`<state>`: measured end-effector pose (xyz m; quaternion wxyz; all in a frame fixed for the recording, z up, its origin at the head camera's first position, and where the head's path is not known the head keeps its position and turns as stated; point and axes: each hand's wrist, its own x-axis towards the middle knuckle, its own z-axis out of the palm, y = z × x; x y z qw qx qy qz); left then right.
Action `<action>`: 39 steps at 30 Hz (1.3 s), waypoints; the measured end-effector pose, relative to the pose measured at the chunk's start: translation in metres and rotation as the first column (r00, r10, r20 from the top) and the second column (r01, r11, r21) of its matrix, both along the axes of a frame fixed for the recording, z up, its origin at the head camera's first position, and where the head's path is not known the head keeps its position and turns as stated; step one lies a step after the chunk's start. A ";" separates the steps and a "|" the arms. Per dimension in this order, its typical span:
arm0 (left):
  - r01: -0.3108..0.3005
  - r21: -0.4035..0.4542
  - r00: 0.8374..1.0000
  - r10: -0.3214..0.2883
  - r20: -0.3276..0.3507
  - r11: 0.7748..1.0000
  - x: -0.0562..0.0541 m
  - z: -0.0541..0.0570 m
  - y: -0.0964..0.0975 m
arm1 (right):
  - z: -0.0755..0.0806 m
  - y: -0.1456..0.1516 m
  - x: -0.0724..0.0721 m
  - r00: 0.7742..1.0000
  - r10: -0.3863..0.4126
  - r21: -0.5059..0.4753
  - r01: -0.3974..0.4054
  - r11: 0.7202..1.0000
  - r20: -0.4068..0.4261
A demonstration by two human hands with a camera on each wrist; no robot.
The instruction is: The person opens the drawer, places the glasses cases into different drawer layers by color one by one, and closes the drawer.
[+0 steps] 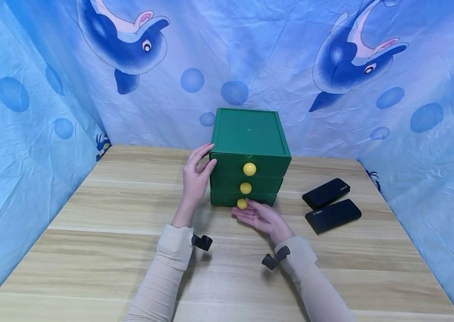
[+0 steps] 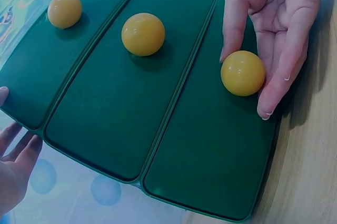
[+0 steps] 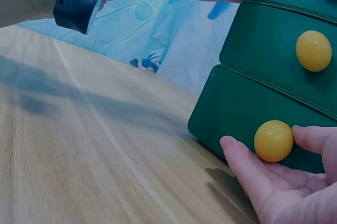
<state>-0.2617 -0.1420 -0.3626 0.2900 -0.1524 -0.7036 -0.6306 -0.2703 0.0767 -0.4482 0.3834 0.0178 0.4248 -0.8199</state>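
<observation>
A green three-drawer box (image 1: 248, 132) with round yellow knobs stands on the table, its drawers pushed in. My right hand (image 1: 265, 220) is at the lowest drawer, palm turned up. Its thumb and fingers pinch the bottom yellow knob (image 3: 273, 141) from either side, as both wrist views show. My left hand (image 1: 196, 174) rests against the box's upper left side, thumb at the front edge and fingers extended along the side. The top knob (image 1: 249, 169) and middle knob (image 1: 245, 188) are untouched.
Two black oblong cases (image 1: 326, 193) lie on the wooden table (image 1: 90, 250) to the right of the box, one partly against the other. A blue curtain (image 1: 243, 53) with dolphins hangs behind the table and along both sides. Each wrist wears a small black camera (image 1: 202, 242).
</observation>
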 end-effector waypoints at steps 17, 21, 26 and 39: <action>0.022 0.013 0.998 -0.023 0.059 1.000 0.014 0.019 0.003 | -0.004 -0.002 0.001 0.998 -0.013 -0.035 0.016 0.999 0.065; 0.013 0.003 0.999 -0.013 0.047 1.000 0.009 0.012 0.000 | -0.003 -0.003 0.005 0.998 -0.021 -0.010 0.022 1.000 0.055; 0.009 -0.007 1.000 -0.009 0.030 1.000 0.001 0.004 -0.003 | -0.002 -0.002 0.010 0.997 -0.034 -0.006 0.034 0.999 0.069; 0.025 -0.013 0.999 -0.024 0.028 1.000 0.001 0.004 -0.004 | -0.005 0.001 0.023 0.997 -0.033 0.005 0.032 0.999 0.072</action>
